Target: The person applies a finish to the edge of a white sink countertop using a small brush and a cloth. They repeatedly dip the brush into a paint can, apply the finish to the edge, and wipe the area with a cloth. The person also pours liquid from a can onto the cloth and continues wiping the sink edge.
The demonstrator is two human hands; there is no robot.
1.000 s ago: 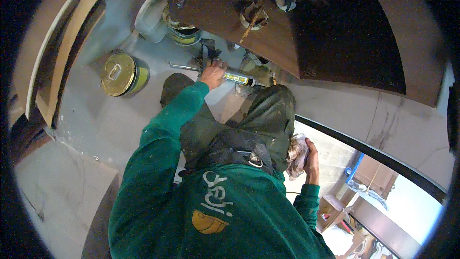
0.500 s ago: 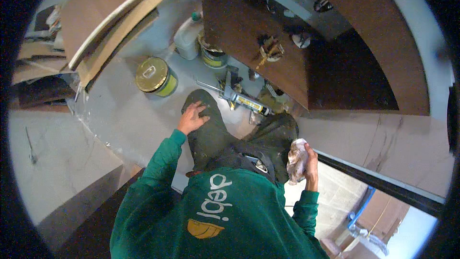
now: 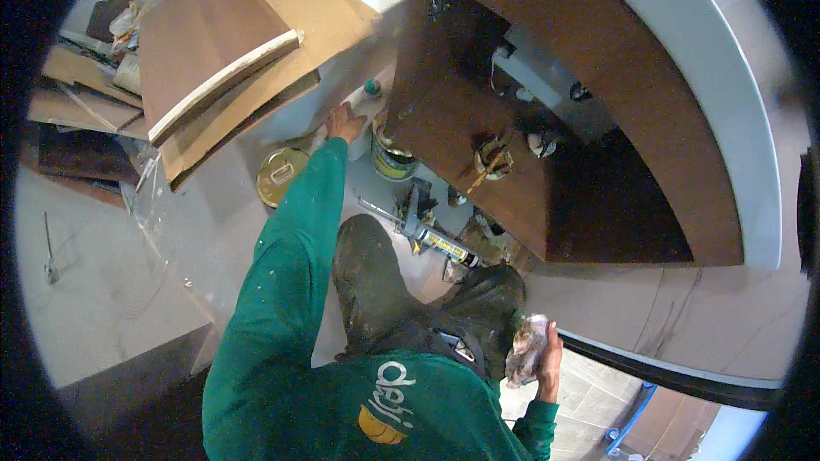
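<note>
My left arm stretches forward, and my left hand is at the pale plastic jug with the green cap. Its fingers look apart, though their tips are partly hidden. A beige thing lies just left of this hand, too little of it showing to name. Down at the right, beside my thigh, my right hand is closed around a crumpled, stained whitish rag. In front of my knees lies a caulking gun with a cartridge in it.
A lidded tin stands under my left forearm, and an open bucket beside the jug. Cardboard and brown boards are stacked at the left. A brown cabinet with an opening fills the right. A brush lies on it.
My left hand has left my left knee and moved forward to the jug. My right hand still holds the rag. The view has shifted, so the surroundings sit lower.
</note>
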